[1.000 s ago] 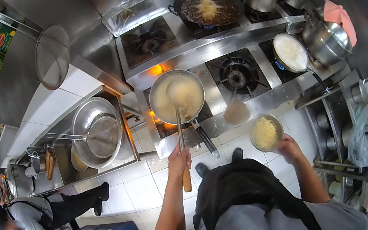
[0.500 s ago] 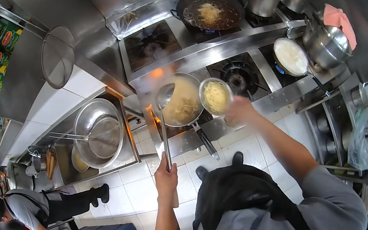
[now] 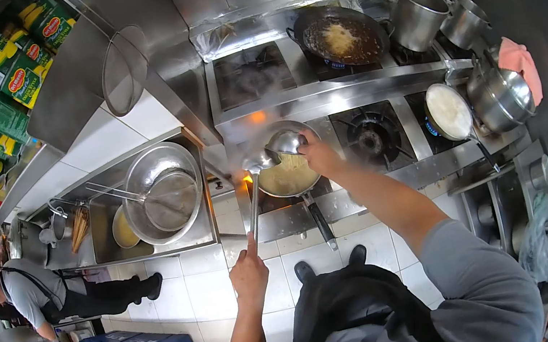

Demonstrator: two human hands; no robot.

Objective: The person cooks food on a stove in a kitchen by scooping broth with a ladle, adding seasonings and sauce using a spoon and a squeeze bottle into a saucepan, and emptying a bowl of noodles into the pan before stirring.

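Note:
My left hand [image 3: 250,278] is closed round the long handle of a ladle [image 3: 262,159], whose head hangs over the left side of a frying pan [image 3: 320,221]. In my right hand [image 3: 320,155] is a small metal bowl [image 3: 286,142], tipped over the same pan with its underside towards me. The bowl's inside is hidden. A pale, creamy mixture [image 3: 287,176] shows in the pan below. Steam rises around the ladle, and an orange flame shows at the pan's left.
Behind stands a dark wok [image 3: 365,52] with food frying in brown oil. A second pan [image 3: 449,112] of white liquid sits over a blue flame at right, near steel pots [image 3: 419,17]. Left is a sink with a large basin [image 3: 158,158]. Another person [image 3: 45,288] stands at far left.
My right hand has moved left and tipped the bowl of pale yellow shreds over the pan. The ladle head has shifted beside it. The whole view has swung slightly.

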